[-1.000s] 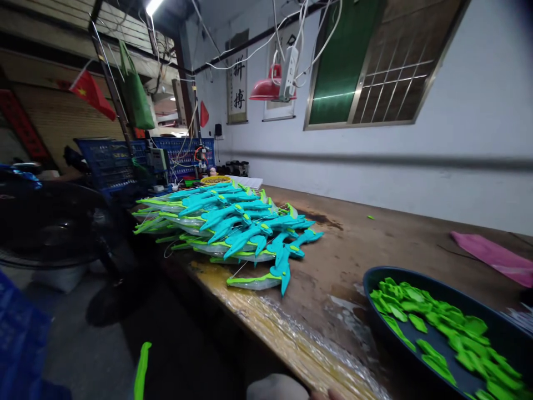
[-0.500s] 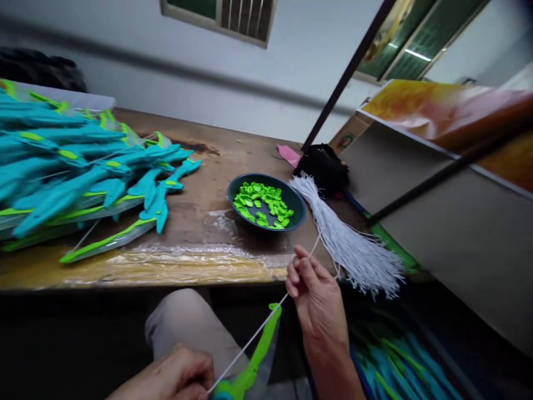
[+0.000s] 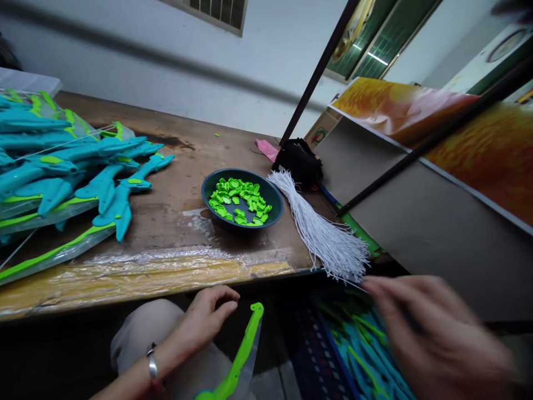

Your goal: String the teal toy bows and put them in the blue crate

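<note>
Worn wooden table (image 3: 175,214) stretches beyond both hands. Above the left hand (image 3: 206,319) sits a dark bowl (image 3: 241,222); a white string bundle (image 3: 320,236) lies toward the right hand (image 3: 433,339), teal toy bows (image 3: 62,178) far left.

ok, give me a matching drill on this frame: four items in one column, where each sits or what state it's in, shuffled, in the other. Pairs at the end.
Items:
1. dark bowl
2. white string bundle
3. teal toy pile
4. right hand

Place or state:
A. stacked at the left end of the table
B. blurred, low right, just below the string ends
C. holds small green pieces, mid-table
D. lies fanned out over the table's right edge

Pairs: 1-C, 2-D, 3-A, 4-B
</note>
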Motion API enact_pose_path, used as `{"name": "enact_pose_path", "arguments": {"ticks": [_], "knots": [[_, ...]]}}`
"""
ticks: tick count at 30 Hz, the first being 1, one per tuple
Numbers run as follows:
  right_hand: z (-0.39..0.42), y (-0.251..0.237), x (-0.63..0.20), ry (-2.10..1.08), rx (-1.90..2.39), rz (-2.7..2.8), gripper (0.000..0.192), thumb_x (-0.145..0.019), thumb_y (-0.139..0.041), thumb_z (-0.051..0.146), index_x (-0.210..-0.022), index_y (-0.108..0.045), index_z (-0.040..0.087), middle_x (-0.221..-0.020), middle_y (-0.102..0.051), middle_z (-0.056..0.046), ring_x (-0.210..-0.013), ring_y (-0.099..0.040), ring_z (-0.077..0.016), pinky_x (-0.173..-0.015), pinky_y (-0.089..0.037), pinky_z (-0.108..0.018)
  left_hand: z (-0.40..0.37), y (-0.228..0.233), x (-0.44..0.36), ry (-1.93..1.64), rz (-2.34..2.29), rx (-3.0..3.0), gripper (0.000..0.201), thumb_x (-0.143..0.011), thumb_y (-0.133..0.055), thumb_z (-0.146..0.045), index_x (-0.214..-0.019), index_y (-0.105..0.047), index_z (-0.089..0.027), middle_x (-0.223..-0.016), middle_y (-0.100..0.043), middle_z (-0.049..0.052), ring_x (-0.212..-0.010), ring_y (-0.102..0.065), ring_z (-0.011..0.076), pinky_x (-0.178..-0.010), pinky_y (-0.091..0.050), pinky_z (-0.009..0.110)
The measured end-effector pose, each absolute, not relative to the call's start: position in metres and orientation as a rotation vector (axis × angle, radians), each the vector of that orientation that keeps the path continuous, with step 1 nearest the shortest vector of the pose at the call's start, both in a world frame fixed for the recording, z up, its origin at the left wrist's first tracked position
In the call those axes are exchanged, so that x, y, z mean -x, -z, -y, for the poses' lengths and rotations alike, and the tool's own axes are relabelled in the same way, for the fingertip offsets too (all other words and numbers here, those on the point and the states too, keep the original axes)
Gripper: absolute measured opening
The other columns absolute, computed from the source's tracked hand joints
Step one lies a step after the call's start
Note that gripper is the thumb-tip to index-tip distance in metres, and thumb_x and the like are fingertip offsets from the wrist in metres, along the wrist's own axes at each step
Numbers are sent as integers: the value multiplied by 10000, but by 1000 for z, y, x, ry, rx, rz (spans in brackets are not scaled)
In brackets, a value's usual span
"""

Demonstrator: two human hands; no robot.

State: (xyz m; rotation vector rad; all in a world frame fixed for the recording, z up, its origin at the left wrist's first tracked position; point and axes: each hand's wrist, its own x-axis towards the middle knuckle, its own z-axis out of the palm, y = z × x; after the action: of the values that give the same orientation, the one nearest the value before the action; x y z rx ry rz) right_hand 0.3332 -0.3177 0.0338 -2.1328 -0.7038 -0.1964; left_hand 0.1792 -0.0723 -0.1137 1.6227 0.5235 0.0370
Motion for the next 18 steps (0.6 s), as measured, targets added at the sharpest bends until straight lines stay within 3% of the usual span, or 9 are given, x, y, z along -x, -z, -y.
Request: {"name": "enact_pose_path", "arguments": {"ticks": [3, 7, 11, 18], "knots": [[293, 6, -313, 397, 2170, 1349, 109, -966, -616, 214, -900, -701, 229, -862, -600, -47, -796, -532, -196, -715, -415, -315, 85, 122, -192, 24, -516, -1485, 335, -752, -631, -394, -951, -762, -159, -906, -750, 78, -846, -631, 242, -815, -460, 352], [274, 56, -291, 354, 2107, 1377, 145, -993, -529, 90, -917, -609, 183, -859, -552, -48, -795, -502, -184, -697, -399, -300, 98, 124, -195, 106, -511, -1315, 418, -733, -657, -458, -956, -751, -117, -648, -627, 4, -545, -447, 134, -544, -332, 275], [273, 76, -280, 377, 2108, 1334, 145, -991, -521, 69, -922, -591, 174, -862, -529, -50, -796, -485, -188, -700, -375, -311, 104, 120, -193, 106, -508, -1194, 420, -698, -697, -462, -919, -731, -107, -683, -629, 10, -539, -439, 109, -533, -311, 262], [270, 67, -276, 522, 2097, 1426, 114, -974, -536, 53, -923, -586, 142, -864, -532, -67, -812, -489, -195, -721, -362, -331, 107, 115, -194, 106, -533, -1122, 353, -697, -731, -423, -892, -734, -129, -670, -636, 0, -539, -469, 105, -538, -328, 254]]}}
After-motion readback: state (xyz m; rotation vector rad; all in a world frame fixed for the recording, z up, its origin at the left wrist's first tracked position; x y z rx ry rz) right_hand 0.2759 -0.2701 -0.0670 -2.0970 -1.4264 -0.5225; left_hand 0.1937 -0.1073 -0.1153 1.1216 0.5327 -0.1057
